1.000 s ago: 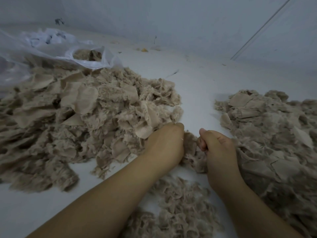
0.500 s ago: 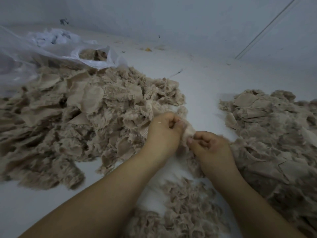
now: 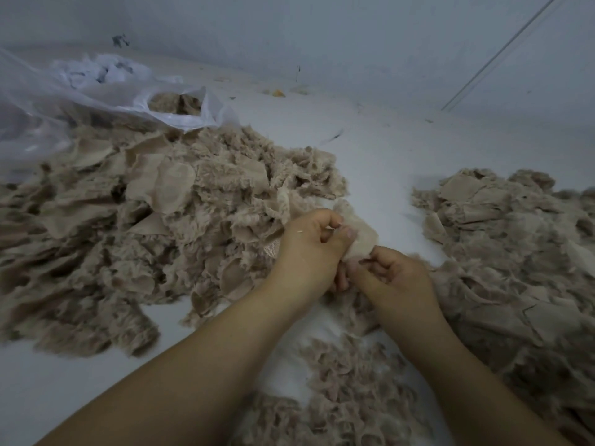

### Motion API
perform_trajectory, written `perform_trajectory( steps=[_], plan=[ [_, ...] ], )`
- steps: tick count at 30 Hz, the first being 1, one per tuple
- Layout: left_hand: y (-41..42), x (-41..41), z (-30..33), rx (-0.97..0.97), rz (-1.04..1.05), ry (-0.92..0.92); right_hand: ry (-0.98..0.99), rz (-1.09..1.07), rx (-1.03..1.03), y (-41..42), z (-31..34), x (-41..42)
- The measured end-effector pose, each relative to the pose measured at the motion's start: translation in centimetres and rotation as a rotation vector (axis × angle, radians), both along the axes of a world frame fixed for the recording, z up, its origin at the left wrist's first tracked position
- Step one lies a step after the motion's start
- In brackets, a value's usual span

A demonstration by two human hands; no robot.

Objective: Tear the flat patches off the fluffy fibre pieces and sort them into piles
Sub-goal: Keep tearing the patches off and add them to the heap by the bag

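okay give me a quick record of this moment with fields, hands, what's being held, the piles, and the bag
left hand: grips the fibre piece
right hand: pinches the same piece from below
fibre piece: held between both hands above the white surface
left pile: large, fluffy pieces with flat patches
right pile: mostly flat patches
near pile: fluffy fibre
plastic bag: behind the left pile, open

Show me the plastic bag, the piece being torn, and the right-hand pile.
Bag [image 3: 180,119]: head view, rim of its opening.
Piece [image 3: 362,235]: head view, flat patch between both hands.
Right pile [image 3: 515,252]: head view, its middle.
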State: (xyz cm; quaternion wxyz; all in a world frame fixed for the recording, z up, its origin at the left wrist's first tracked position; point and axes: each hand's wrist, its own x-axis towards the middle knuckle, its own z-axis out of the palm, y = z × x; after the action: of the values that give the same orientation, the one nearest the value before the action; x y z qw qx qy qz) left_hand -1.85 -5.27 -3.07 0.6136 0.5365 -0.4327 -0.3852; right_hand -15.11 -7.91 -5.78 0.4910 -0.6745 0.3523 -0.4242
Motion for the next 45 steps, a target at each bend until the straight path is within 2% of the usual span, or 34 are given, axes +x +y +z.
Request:
perform_trajectory(
  steps=[3, 7, 15, 19, 23, 28, 31, 33, 36, 38, 40, 42, 43, 45],
  plan=[
    [0.2, 0.2, 0.1, 0.016, -0.071, 0.063, -0.002, -0.049, -0.011, 0.0, -0.1, 0.0],
    [0.3, 0.1, 0.2, 0.008, -0.102, 0.045, -0.136, 0.096, 0.006, 0.2, 0.4, 0.1],
    [0.4, -0.7, -0.4, 0.043, -0.216, 0.090, -0.160, -0.061, 0.005, 0.1, 0.0, 0.0],
    [0.4, -0.8, -1.2, 0.093, -0.191, -0.063, -0.076, -0.184, -0.051, 0.2, -0.3, -0.1],
    [0.3, -0.6, -1.8, 0.111, -0.130, -0.223, -0.037, -0.334, 0.037, -0.4, -0.4, -0.2],
    [0.8, -0.8, -0.9, 0.061, -0.093, -0.201, -0.019, -0.303, 0.012, -0.1, 0.1, -0.1],
    [0.7, -1.0, -0.6, 0.015, -0.038, -0.107, -0.073, -0.264, 0.018, -0.2, 0.0, -0.2],
    [0.5, -0.8, -0.5, -0.003, 0.035, -0.062, -0.088, -0.176, -0.011, 0.0, 0.0, -0.3],
    [0.3, 0.1, -0.1, -0.039, 0.144, -0.061, 0.028, -0.021, -0.031, 0.1, 0.0, -0.1],
    [0.3, 1.3, 0.2, -0.053, 0.264, -0.256, 0.150, 0.008, -0.025, 0.0, -0.3, 0.1],
    [0.6, 2.6, 0.3, -0.022, 0.403, -0.677, 0.201, -0.027, -0.024, -0.2, -0.7, 0.0],
    [1.0, 3.7, 0.6, 0.097, 0.451, -1.129, 0.175, -0.048, -0.028, -0.3, -0.6, -0.1],
    [1.1, 4.1, 0.7, 0.174, 0.443, -1.277, 0.161, -0.046, -0.030, -0.3, -0.6, -0.1],
    [1.1, 4.6, 1.0, 0.282, 0.406, -1.436, 0.134, -0.046, -0.034, -0.3, -0.6, -0.1]
  ],
)
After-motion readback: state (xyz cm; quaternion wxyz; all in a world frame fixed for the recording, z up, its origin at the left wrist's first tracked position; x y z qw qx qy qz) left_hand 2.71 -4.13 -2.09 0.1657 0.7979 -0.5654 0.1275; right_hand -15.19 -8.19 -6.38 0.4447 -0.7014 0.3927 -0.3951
